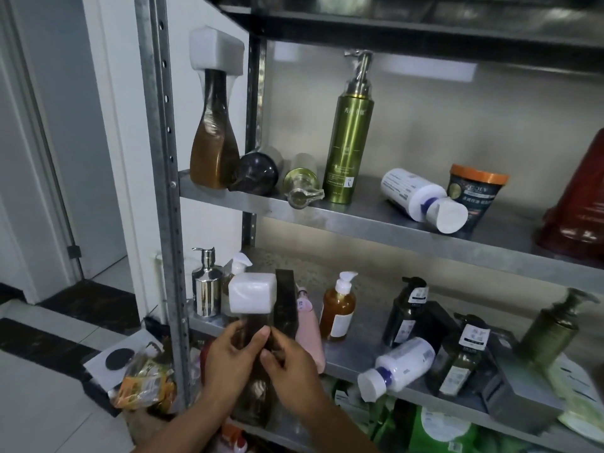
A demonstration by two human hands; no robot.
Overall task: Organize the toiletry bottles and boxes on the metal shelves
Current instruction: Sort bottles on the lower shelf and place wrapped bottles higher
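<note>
Both grips are on one brown bottle (256, 403). My left grip (228, 358) curls round its neck below the square white cap (251, 292), and my right grip (291, 376) pinches the neck just beside it. I hold the bottle upright before the left end of the lower shelf (346, 356), in front of a chrome dispenser (206, 291), a dark box (287, 305) and a pink bottle (310, 335).

Readable writing is scarce. The orange-lidded tub (472, 194) on the upper shelf (359, 221) shows pale letters like "ZEOLY" over Chinese characters too small to read. The green pump bottle (349, 145) on the same shelf carries gold characters I cannot make out.

A matching flask (214, 155) at that shelf's left end holds amber-brown liquid. An amber pump bottle (338, 310) stands on the lower shelf, full of orange-brown liquid. The upper white bottle (413, 192) and the lower white bottle (400, 364) lie on their sides, their print blurred. A dark green bottle (403, 318) wears a white tag, unreadable.
</note>
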